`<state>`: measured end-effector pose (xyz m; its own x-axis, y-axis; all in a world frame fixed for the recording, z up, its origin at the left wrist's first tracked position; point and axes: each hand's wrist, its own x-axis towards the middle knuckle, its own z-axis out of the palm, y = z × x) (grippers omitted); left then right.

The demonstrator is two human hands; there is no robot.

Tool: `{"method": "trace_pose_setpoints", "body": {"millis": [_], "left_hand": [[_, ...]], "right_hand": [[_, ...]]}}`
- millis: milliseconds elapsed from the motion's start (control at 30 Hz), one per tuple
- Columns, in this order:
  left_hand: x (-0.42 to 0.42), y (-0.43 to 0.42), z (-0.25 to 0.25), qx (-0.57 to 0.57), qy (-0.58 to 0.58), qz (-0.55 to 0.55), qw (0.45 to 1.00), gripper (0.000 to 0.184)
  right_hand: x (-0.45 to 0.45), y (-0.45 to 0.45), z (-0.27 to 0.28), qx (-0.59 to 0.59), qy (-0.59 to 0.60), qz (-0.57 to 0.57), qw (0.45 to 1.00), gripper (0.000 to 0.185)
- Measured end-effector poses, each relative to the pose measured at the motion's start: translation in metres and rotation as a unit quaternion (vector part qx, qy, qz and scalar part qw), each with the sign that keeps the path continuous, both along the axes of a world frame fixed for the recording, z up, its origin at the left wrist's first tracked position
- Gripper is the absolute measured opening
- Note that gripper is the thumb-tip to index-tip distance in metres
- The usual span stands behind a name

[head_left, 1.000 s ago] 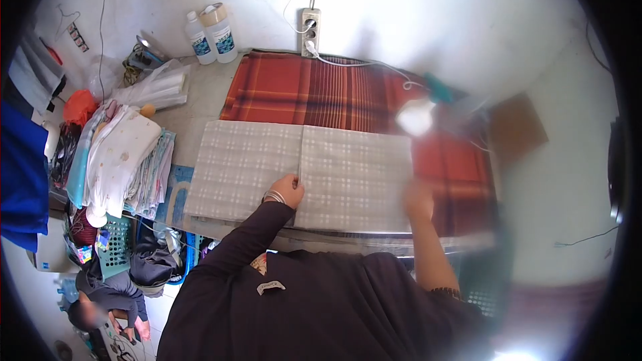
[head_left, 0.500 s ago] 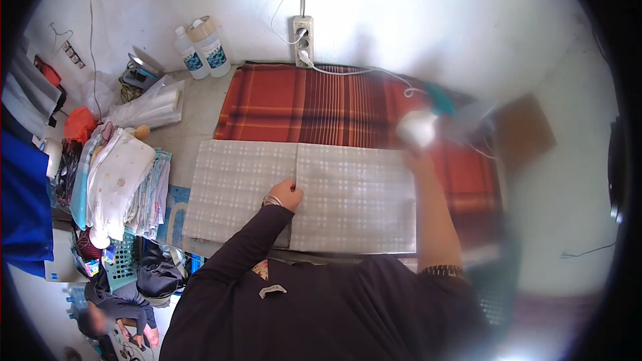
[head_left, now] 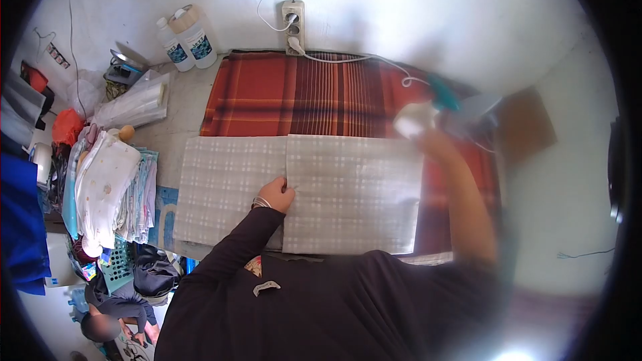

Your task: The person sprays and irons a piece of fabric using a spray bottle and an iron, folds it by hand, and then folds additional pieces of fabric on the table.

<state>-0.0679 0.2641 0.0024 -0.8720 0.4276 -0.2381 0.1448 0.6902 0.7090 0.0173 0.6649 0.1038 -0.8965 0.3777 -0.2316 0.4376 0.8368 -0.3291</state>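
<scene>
Pale check sheet (head_left: 354, 194) is lying on desk (head_left: 184, 97), partly over red plaid cloth (head_left: 254, 90), long axis running L–R; 1 pc or 2, unclear. L hand (head_left: 275, 196) is resting at its mid edge, fingers curling; can't tell if pinching. White item (head_left: 413, 120) is sitting nr sheet's far R corner; R hand (head_left: 435, 143) is nearer, overlapping its near side. Blur is hiding R fingers; grip can't tell.

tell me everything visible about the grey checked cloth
The grey checked cloth looks like smooth fabric, pale grey with whitish checks. It lies flat in two adjoining panels; the right one's inner edge meets the left hand, which appears to pinch it. Red plaid cloth shows beyond and to the right.
</scene>
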Motion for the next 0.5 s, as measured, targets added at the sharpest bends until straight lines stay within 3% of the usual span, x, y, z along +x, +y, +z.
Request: {"method": "trace_pose_setpoints", "body": {"millis": [100, 167, 200, 267, 300, 333, 400, 500], "left_hand": [[-0.001, 0.000, 0.001, 0.008, -0.028, -0.002, 1.000, 0.031], [-0.001, -0.001, -0.002, 0.017, -0.028, -0.003, 0.999, 0.032], [-0.001, -0.001, -0.002, 0.018, -0.030, -0.003, 0.999, 0.032], [0.000, -0.001, 0.001, 0.018, -0.029, -0.008, 0.999, 0.032], [0.000, -0.001, -0.002, 0.019, -0.027, -0.008, 0.999, 0.032], [0.000, -0.001, -0.007, 0.023, -0.010, -0.003, 1.000, 0.030], [0.001, 0.000, -0.006, 0.023, 0.006, 0.002, 1.000, 0.029], [0.002, 0.000, -0.001, 0.010, 0.019, -0.009, 1.000, 0.031]], "right_hand": [[0.007, 0.010, -0.031, 0.032, 0.059, 0.036, 0.997, 0.038], [0.013, 0.022, -0.091, 0.211, 0.165, 0.002, 0.963, 0.029], [0.015, 0.006, -0.084, 0.212, 0.163, 0.003, 0.964, 0.029], [0.018, -0.046, -0.052, 0.275, 0.181, -0.133, 0.935, 0.022], [0.020, -0.049, -0.071, 0.324, 0.211, -0.092, 0.918, 0.020], [0.024, -0.054, -0.090, 0.259, 0.190, -0.078, 0.944, 0.026], [0.028, -0.098, -0.076, 0.212, 0.144, 0.038, 0.966, 0.040], [0.043, -0.096, -0.093, 0.170, 0.057, -0.027, 0.983, 0.053]]}}
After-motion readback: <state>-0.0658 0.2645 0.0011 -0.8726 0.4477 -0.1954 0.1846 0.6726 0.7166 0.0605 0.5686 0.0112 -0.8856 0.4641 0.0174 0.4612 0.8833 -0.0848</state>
